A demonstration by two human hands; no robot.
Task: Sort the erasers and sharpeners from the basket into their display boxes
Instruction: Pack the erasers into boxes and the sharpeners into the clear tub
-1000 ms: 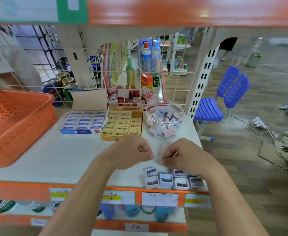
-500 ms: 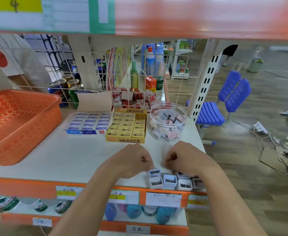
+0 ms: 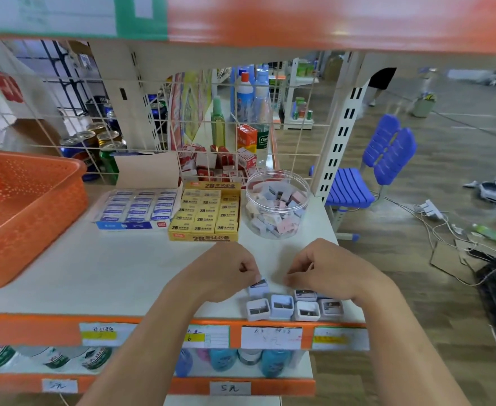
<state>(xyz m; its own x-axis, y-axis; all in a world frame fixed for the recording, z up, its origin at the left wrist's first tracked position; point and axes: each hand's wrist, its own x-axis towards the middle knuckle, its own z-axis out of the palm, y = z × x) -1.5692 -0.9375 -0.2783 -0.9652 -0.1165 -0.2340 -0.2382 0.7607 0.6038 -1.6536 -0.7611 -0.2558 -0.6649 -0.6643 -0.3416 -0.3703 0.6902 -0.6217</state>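
A white shop shelf (image 3: 109,273) with an orange front strip fills the view, with a wire grid behind it. The orange perforated plastic basket (image 3: 35,183) at the left is cut off by the frame edge, and its inside is blurred. The right hand (image 3: 325,268) hides part of the cluster of small pale-blue plastic sharpeners (image 3: 281,306) at the shelf's front edge. Whether its curled fingers hold anything cannot be told.

Little differs from half a second ago: both hands stay curled, side by side and slightly apart, just above the cluster. The left hand (image 3: 226,271) has its bent fingertips on the rearmost sharpener (image 3: 259,287), but a pinch cannot be confirmed.

Beyond the hands stand a blue-and-white cardboard eraser box (image 3: 136,209), a yellow cardboard 2B eraser box (image 3: 205,215) and a clear round plastic tub (image 3: 277,206) of small pastel blocks.
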